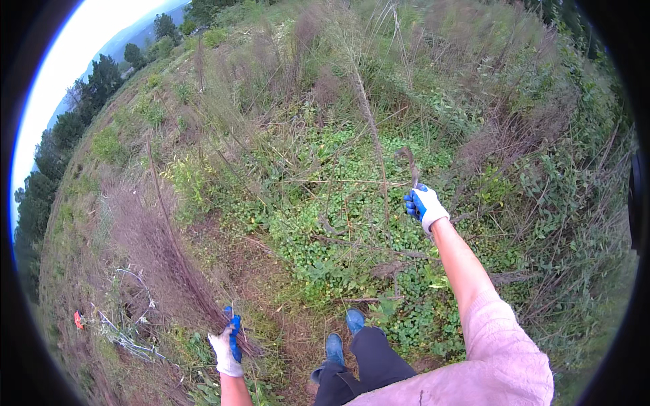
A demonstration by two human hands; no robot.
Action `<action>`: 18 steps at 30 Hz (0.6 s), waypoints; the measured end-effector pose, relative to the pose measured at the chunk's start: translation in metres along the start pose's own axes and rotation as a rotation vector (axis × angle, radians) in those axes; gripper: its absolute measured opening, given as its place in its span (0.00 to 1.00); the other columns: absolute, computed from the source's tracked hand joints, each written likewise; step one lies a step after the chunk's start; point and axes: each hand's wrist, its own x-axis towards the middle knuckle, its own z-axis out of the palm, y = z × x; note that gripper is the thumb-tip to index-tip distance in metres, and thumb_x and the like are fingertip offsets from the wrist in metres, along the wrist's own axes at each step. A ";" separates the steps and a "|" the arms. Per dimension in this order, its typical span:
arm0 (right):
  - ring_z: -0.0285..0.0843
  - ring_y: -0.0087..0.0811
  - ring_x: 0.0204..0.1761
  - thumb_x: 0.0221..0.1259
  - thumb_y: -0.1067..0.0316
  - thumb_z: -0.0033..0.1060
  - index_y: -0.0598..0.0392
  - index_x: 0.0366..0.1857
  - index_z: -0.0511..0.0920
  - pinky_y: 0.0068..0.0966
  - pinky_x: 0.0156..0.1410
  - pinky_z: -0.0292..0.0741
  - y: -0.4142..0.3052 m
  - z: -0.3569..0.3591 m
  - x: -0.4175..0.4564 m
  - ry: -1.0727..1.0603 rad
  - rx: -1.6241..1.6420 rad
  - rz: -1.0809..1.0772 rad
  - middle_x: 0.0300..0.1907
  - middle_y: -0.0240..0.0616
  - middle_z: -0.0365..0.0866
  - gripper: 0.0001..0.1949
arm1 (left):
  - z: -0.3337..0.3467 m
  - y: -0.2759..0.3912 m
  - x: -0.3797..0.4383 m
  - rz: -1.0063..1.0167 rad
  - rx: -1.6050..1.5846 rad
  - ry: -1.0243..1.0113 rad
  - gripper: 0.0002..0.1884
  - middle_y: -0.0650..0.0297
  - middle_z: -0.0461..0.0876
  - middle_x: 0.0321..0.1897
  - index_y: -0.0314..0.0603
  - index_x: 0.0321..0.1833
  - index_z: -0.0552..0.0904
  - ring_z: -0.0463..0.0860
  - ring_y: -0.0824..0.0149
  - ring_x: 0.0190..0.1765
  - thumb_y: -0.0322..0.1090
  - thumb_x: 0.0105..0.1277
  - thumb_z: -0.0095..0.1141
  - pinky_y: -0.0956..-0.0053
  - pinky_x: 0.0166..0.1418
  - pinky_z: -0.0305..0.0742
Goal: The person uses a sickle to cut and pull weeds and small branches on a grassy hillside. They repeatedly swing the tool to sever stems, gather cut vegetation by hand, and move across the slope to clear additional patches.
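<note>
My left hand (pixel 228 337), in a white glove with blue coating, is closed around the stem ends of a bundle of dry, purplish-brown brush (pixel 167 254) at the lower left. The feathery tops fan out up and to the left. My right hand (pixel 424 205), gloved the same way, grips a tool with a curved, rusty-looking metal blade, seemingly a sickle (pixel 410 162); its handle is mostly hidden by the fist. The blade points away from me, over low green ground cover (pixel 365 218), near a tall dry stalk (pixel 370 116).
Blue boots (pixel 334 349) stand on a strip of reddish soil and grass (pixel 299 325). Cut stems lie across the ground cover ahead. Dense shrubs (pixel 558 203) rise on the right. Pale bare branches (pixel 127 345) and a small red-orange object (pixel 78 319) lie at left. Trees line the slope beyond.
</note>
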 end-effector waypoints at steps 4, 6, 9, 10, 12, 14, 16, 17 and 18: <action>0.68 0.25 0.18 0.58 0.71 0.38 0.51 0.29 0.63 0.20 0.19 0.69 -0.011 0.023 0.069 0.030 0.011 -0.021 0.25 0.36 0.73 0.01 | -0.008 -0.005 -0.012 0.027 0.132 0.010 0.28 0.51 0.74 0.48 0.31 0.56 0.65 0.77 0.61 0.46 0.15 0.46 0.46 0.70 0.51 0.73; 0.68 0.26 0.18 0.59 0.71 0.37 0.52 0.30 0.64 0.21 0.19 0.71 -0.015 0.032 0.092 0.059 0.039 -0.039 0.26 0.38 0.73 0.02 | -0.017 -0.013 -0.009 0.031 0.224 -0.021 0.29 0.51 0.73 0.49 0.31 0.55 0.65 0.76 0.58 0.48 0.13 0.45 0.45 0.67 0.53 0.72; 0.67 0.26 0.18 0.60 0.69 0.37 0.49 0.33 0.62 0.21 0.20 0.71 -0.026 0.036 0.129 0.016 0.159 -0.061 0.27 0.38 0.71 0.01 | 0.007 -0.002 -0.011 0.065 0.911 -0.002 0.26 0.55 0.77 0.44 0.30 0.50 0.69 0.77 0.63 0.47 0.17 0.41 0.54 0.69 0.52 0.71; 0.66 0.25 0.17 0.61 0.68 0.37 0.48 0.34 0.61 0.21 0.20 0.70 -0.030 0.038 0.141 0.012 0.210 -0.043 0.28 0.39 0.72 0.01 | -0.010 -0.024 -0.001 0.207 0.970 -0.023 0.25 0.57 0.79 0.41 0.30 0.45 0.71 0.78 0.65 0.45 0.20 0.38 0.59 0.70 0.50 0.71; 0.64 0.23 0.16 0.62 0.68 0.36 0.47 0.35 0.61 0.19 0.19 0.68 -0.038 0.052 0.152 -0.005 0.303 -0.040 0.30 0.40 0.73 0.01 | 0.009 -0.022 0.000 0.193 0.954 -0.041 0.25 0.59 0.77 0.45 0.37 0.46 0.73 0.73 0.61 0.49 0.31 0.41 0.62 0.69 0.56 0.64; 0.62 0.22 0.16 0.62 0.69 0.35 0.47 0.36 0.61 0.18 0.19 0.66 -0.044 0.063 0.155 -0.091 0.359 -0.019 0.31 0.40 0.74 0.02 | 0.059 0.012 -0.008 0.121 1.161 -0.171 0.27 0.61 0.73 0.52 0.42 0.51 0.73 0.67 0.61 0.57 0.38 0.44 0.61 0.70 0.63 0.56; 0.61 0.21 0.17 0.62 0.70 0.35 0.47 0.38 0.62 0.17 0.19 0.65 -0.052 0.074 0.150 -0.182 0.354 0.025 0.31 0.39 0.73 0.04 | 0.086 0.015 0.005 0.315 1.288 -0.243 0.21 0.61 0.78 0.45 0.43 0.46 0.77 0.75 0.60 0.48 0.37 0.46 0.60 0.70 0.55 0.66; 0.60 0.20 0.16 0.62 0.70 0.35 0.47 0.37 0.62 0.17 0.18 0.64 -0.052 0.073 0.149 -0.233 0.300 0.031 0.30 0.36 0.72 0.03 | 0.106 0.020 0.012 0.411 1.323 -0.261 0.19 0.61 0.80 0.41 0.44 0.44 0.78 0.78 0.60 0.44 0.36 0.46 0.59 0.70 0.50 0.70; 0.59 0.19 0.16 0.62 0.69 0.36 0.47 0.37 0.63 0.17 0.18 0.62 -0.051 0.079 0.136 -0.268 0.283 0.066 0.29 0.34 0.71 0.03 | 0.120 0.023 0.021 0.542 1.359 -0.313 0.17 0.60 0.80 0.38 0.44 0.42 0.79 0.79 0.60 0.40 0.36 0.47 0.59 0.70 0.46 0.72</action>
